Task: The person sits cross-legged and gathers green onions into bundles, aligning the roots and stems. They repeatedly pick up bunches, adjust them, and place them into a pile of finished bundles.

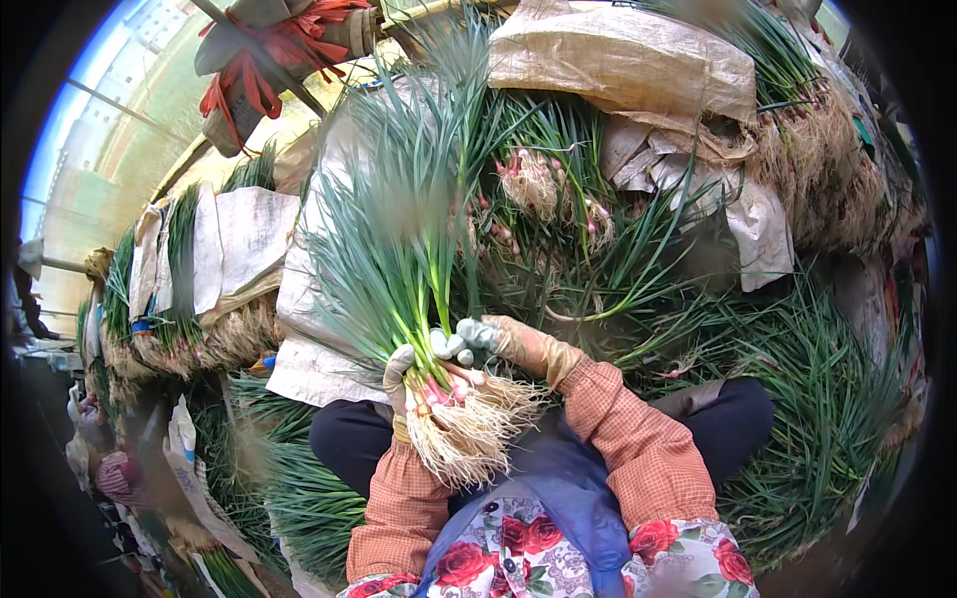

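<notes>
A bunch of green garlic plants (419, 299) lies tilted before me, its long leaves pointing away and its pinkish bulbs and pale roots towards my lap. My left hand (398, 385), in a worn glove, is closed round the left side of the stems just above the bulbs. On the right side my right hand (497, 342), gloved too, has its fingertips at the stems; whether they grip is hard to tell. Beyond, a loose heap of more green garlic (531, 183) shows bulbs and roots.
Woven sacks (620, 60) cover garlic at the back. Stacked bunches with hanging roots (815, 164) stand at right, others (179, 336) at left. Leaves (807, 418) lie around my crossed legs. Orange-red strips (299, 45) hang on a bar at upper left. Another person (119, 478) is at far left.
</notes>
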{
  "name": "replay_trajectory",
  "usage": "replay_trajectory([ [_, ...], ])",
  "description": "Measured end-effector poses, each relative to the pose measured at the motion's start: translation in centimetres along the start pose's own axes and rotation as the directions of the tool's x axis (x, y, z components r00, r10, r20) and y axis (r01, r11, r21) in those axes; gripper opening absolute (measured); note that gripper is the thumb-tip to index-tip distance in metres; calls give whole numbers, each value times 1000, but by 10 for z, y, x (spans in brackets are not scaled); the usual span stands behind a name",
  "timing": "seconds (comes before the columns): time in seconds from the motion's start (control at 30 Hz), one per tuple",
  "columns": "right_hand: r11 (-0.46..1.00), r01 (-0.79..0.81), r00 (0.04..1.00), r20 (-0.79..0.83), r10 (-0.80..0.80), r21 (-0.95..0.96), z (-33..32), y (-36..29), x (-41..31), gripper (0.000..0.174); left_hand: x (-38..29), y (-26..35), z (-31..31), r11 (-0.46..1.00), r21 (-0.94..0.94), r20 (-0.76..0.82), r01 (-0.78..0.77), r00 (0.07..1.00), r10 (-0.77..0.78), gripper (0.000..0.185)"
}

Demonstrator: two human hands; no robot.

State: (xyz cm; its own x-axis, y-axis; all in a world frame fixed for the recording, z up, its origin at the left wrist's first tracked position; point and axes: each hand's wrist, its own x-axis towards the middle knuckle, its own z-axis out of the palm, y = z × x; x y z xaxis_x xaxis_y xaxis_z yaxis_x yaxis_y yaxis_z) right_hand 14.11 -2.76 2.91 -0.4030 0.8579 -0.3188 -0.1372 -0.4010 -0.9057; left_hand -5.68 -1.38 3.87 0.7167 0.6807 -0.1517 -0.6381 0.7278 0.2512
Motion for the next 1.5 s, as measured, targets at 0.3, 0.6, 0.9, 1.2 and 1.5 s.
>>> replay_trajectory([
  [0.3,323,-274,787,-18,617,-906,-80,9,-51,58,25,62,29,936,218,15,-276,960,279,48],
  [0.6,707,-448,724,-686,-72,-548,-83,-48,131,68,55,30,-22,979,-93,-33,-181,983,178,73],
  [0.9,652,-115,938,-298,-176,-749,-62,-17,34,57,53,21,-15,981,189,-41,-32,998,41,67],
  [1.2,999,-27,800,-600,3,-30,-57,-25,75,56,50,-13,-14,976,215,-93,-19,995,40,61],
  [1.5,763,627,624,-687,-372,157,-29,2,53,14,55,-20,3,988,151,-375,4,925,54,47],
])
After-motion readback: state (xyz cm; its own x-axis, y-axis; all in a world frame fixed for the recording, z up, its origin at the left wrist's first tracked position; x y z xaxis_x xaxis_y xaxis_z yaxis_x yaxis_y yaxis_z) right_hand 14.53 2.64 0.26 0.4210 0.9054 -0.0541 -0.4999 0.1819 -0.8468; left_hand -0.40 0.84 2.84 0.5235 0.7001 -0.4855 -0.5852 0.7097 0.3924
